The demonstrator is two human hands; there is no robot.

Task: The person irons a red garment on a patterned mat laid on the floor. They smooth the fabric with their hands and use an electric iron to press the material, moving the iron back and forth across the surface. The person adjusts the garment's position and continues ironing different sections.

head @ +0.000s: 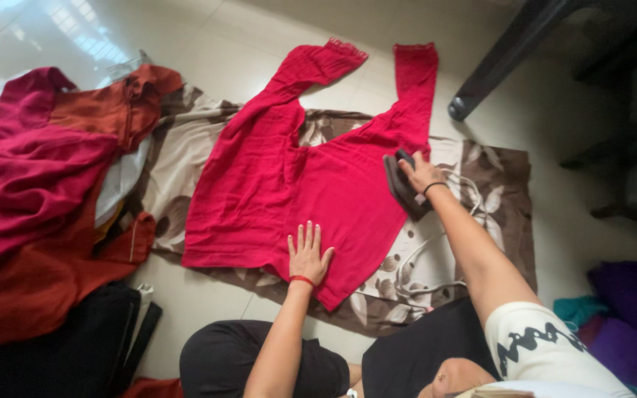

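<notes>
Knees in black trousers (pixel 259 361) are sitting at the bottom edge, just below the red top (pixel 296 184). Left hand (pixel 308 254) is lying flat on that top's lower hem, fingers spread, gripping nothing, red bangle at the wrist. Right hand (pixel 422 175) is wrapping tight around the dark iron (pixel 401 184), which is resting on the top's right edge. Top itself is lying spread out, sleeves pointing away, on a brown floral sheet (pixel 481 206) on the tiled floor. White cord (pixel 425 262) is looping on the sheet right of the top. Pile of maroon and orange clothes (pixel 46 199) is lying left of the top; purple cloth (pixel 628 309) far right.
</notes>
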